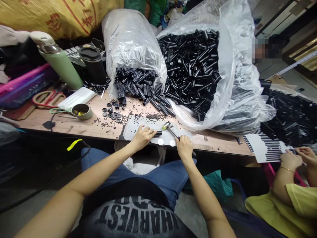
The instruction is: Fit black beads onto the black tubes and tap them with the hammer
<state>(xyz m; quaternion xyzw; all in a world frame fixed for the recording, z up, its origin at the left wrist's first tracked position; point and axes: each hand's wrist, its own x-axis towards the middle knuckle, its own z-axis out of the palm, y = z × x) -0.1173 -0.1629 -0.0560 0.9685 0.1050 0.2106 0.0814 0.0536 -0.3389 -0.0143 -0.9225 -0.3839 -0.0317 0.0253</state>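
Black tube [158, 133]: pinched in left hand [143, 137], completion unclear. Right hand [185, 147] wrapped round mallet [166, 125]. Many more pieces in open plastic bag [229, 82].

Showing a glossy black tube [158, 133] lying sideways over a pale board [130, 127], held in the left hand [142, 137], a yellow-tipped hammer [172, 132] slanting near it, gripped in the right hand [185, 147]
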